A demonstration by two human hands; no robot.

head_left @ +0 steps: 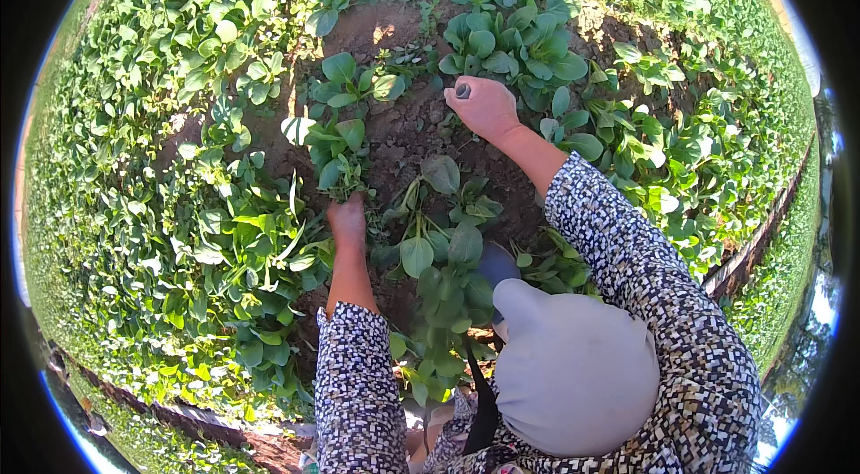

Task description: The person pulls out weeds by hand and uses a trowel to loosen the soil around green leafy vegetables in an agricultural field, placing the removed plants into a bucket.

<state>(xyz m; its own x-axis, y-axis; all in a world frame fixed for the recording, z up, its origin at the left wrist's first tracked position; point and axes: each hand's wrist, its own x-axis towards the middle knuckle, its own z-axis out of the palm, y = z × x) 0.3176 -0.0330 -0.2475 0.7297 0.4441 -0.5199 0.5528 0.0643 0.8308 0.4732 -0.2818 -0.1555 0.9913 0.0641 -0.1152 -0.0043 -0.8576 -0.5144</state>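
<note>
My right hand (488, 108) is closed in a fist around a tool handle (463, 90), whose dark round end shows at the thumb side. The rest of that tool is hidden. To the left and nearer, my left hand (348, 219) is low over the soil, its fingers closed on a tuft of small-leaved weeds (345, 185). Just beyond it grows a broad-leaved green plant (339, 138). Between my hands lies bare brown soil (399, 138). A leafy plant (439, 223) with long pale stalks leans over the soil to the right of my left hand.
Dense leafy greens (188, 196) cover the left side. A cluster of broad-leaved plants (520, 44) stands just beyond my right hand. A rounded light grey cloth shape (573, 375) fills the lower middle. A dark bed edge (761, 223) runs along the right.
</note>
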